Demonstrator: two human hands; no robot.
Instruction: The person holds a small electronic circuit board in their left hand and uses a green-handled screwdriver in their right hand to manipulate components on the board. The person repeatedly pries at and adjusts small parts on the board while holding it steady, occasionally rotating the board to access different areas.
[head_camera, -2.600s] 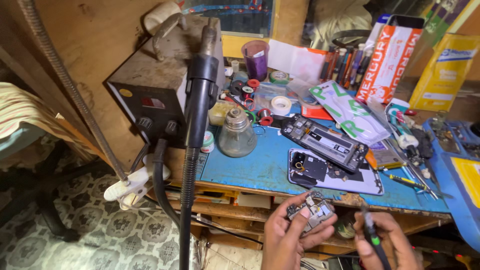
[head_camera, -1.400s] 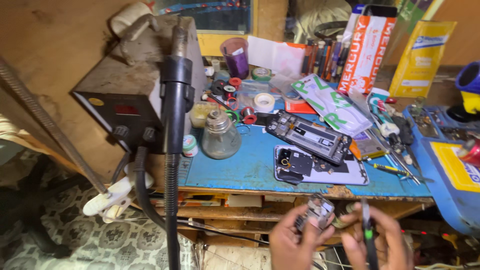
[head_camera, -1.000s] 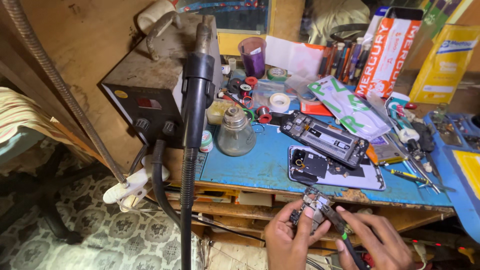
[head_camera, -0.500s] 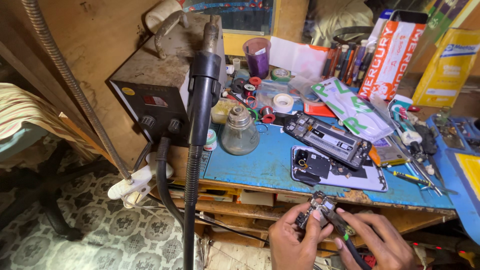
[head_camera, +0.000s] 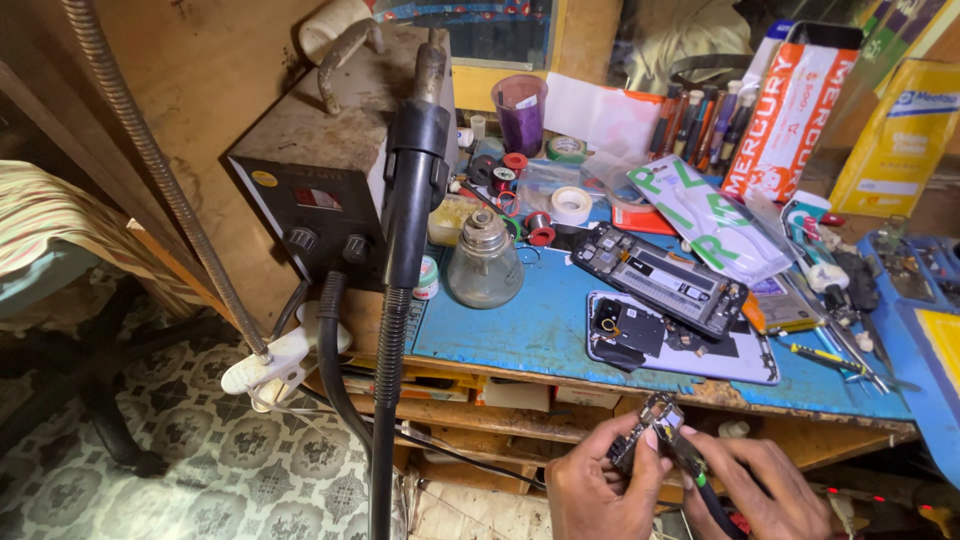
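Observation:
My left hand (head_camera: 600, 487) holds a small dark circuit board (head_camera: 648, 432) below the front edge of the blue work mat (head_camera: 520, 330). My right hand (head_camera: 755, 485) grips a thin tool with a green and black handle (head_camera: 698, 478), its tip touching the board. On the mat above lie an opened phone frame (head_camera: 660, 278) and a phone back with exposed parts (head_camera: 680, 340).
A hot-air rework station (head_camera: 330, 190) with its black handpiece (head_camera: 410, 210) and hose stands at left. A glass dispenser bottle (head_camera: 484, 260), tape rolls (head_camera: 571, 205), a purple cup (head_camera: 519, 112), tweezers and screwdrivers (head_camera: 835, 350) crowd the bench. Patterned floor tiles lie at lower left.
My hands have stayed below the bench edge; the right hand brought the tool tip onto the board over the last second. The camera view shifted slightly.

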